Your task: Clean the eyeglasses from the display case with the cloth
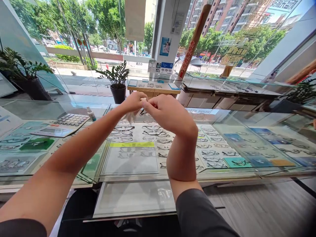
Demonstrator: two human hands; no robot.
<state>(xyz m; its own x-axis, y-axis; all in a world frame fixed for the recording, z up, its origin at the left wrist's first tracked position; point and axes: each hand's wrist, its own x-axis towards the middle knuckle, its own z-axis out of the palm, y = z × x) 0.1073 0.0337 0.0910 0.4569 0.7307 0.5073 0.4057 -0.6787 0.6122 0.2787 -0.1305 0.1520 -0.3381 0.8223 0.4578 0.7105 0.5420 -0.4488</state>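
Both arms reach out over the glass counter, and the hands meet above its far side. My left hand is closed on a thin whitish cloth that hangs below its fingers. A white bit of it shows between the two hands. My right hand is bent at the wrist, its thumb and fingers pinched together against the left hand. Just under the fingers shows a thin dark part of a pair of eyeglasses; most of it is hidden. Under the glass lie rows of eyeglasses.
A calculator and a small spray bottle stand on the counter at the left. A pulled-out white drawer is below the counter edge. Beyond are a potted plant, another display case and large windows.
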